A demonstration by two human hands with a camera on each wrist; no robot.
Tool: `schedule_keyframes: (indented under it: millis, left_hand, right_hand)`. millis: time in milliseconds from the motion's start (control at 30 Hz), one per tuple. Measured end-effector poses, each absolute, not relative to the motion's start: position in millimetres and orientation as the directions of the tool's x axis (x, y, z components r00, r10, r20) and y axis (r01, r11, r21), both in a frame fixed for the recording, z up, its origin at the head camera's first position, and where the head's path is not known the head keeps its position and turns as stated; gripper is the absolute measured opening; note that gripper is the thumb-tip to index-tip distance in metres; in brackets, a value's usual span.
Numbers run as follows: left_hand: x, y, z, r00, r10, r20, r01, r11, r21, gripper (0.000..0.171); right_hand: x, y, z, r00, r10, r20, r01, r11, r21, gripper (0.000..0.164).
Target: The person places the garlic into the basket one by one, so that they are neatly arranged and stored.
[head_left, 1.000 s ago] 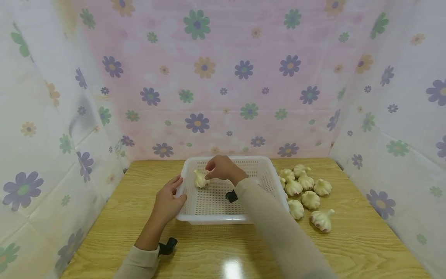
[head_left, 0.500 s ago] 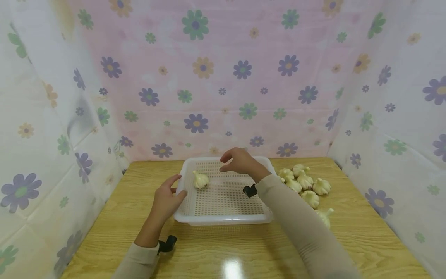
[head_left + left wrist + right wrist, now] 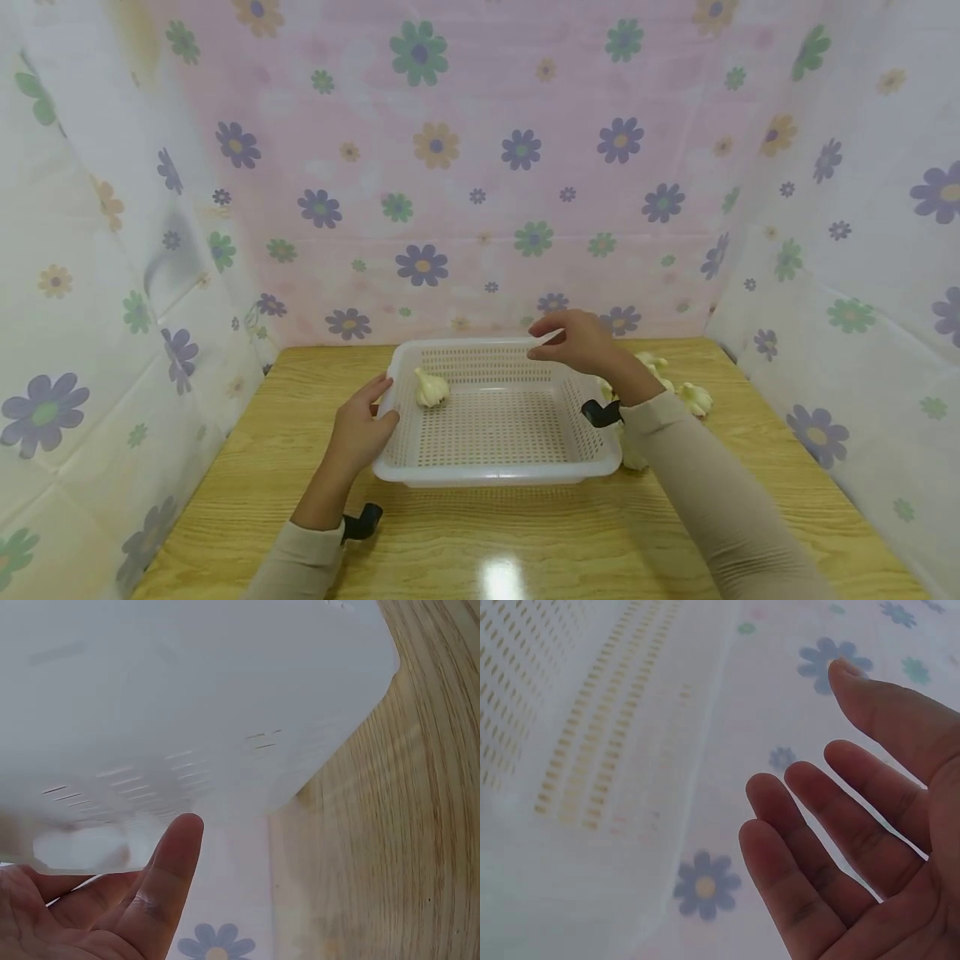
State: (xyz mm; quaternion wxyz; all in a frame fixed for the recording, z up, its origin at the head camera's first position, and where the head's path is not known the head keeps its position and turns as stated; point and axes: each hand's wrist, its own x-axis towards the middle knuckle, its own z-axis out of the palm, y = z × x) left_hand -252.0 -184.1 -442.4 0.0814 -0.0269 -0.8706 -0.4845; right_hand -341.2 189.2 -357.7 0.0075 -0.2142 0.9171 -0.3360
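Note:
A white plastic basket (image 3: 498, 475) with slotted walls stands on the table, and one garlic bulb (image 3: 432, 389) sits inside near its left wall. My left hand (image 3: 360, 429) holds the basket's left rim, thumb on the rim and fingers along the outer side. In the left wrist view, one finger of that left hand (image 3: 97, 919) extends along the basket's outer wall (image 3: 225, 682). Above the basket's back right corner hovers my right hand (image 3: 581, 342), holding nothing. In the right wrist view its fingers (image 3: 810, 832) are loosely spread, apart from the basket (image 3: 592, 892).
Several garlic bulbs (image 3: 695, 400) lie on the table right of the basket, partly hidden behind the right arm. Wood-grain tabletop (image 3: 442, 542) spreads in front. Flowered cloth (image 3: 480, 233) encloses the back and both sides.
My right hand has left the garlic bulb in the basket and moved right, toward the basket's back right corner. The left hand keeps its place on the rim.

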Motion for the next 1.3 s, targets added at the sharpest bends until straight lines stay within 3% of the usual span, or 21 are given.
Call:
schedule_keyframes:
  millis: [367,833,1300]
  left_hand:
    - [-250.4,-185.6,-445.6,-0.985,-0.033,0.168,0.126,0.523,0.843,0.063]
    - [-251.7,-186.2,-439.0,-0.988,-0.025,0.156,0.115,0.561,0.819,0.063]
    - [-258.9,-185.4,-445.1,-0.982,-0.02,0.189,0.144,0.567,0.811,0.063]
  right_hand:
    - [-313.0,274.6,-361.2,-0.946,-0.25,0.206,-0.324,0.714,-0.621,0.054]
    - [-271.8,355.3,-392.5,-0.963,0.034,0.267,-0.168,0.698,-0.696,0.053]
    - [-276.5,399.4,-441.5,-0.975,0.142,0.173,-0.032,0.678,-0.735,0.067]
